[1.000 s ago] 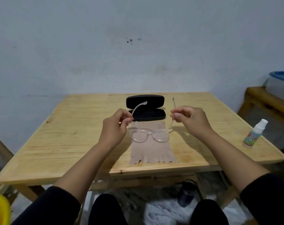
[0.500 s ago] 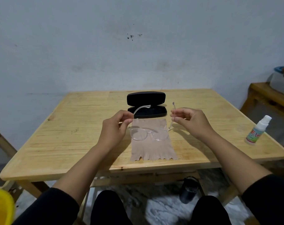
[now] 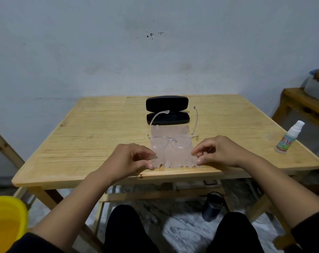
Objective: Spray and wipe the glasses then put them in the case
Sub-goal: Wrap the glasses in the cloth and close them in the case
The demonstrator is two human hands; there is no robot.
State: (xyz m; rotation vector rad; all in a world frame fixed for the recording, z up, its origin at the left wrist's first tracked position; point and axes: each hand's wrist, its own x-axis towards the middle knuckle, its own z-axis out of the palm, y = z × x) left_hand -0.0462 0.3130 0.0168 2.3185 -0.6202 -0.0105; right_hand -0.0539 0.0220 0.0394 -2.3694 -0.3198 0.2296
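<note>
Fingers (image 3: 153,157) of both hands pinch nothing, half curled at the cloth (image 3: 171,157); spray (image 3: 290,136) stands right, nearer the right hand (image 3: 220,152).

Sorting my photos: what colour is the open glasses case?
Black, inside and out: the case, clearest in the head view.

Glasses (image 3: 170,142) on cloth (image 3: 171,152), open case (image 3: 167,111) behind them, spray bottle (image 3: 288,137) far right on table (image 3: 100,139)
</note>
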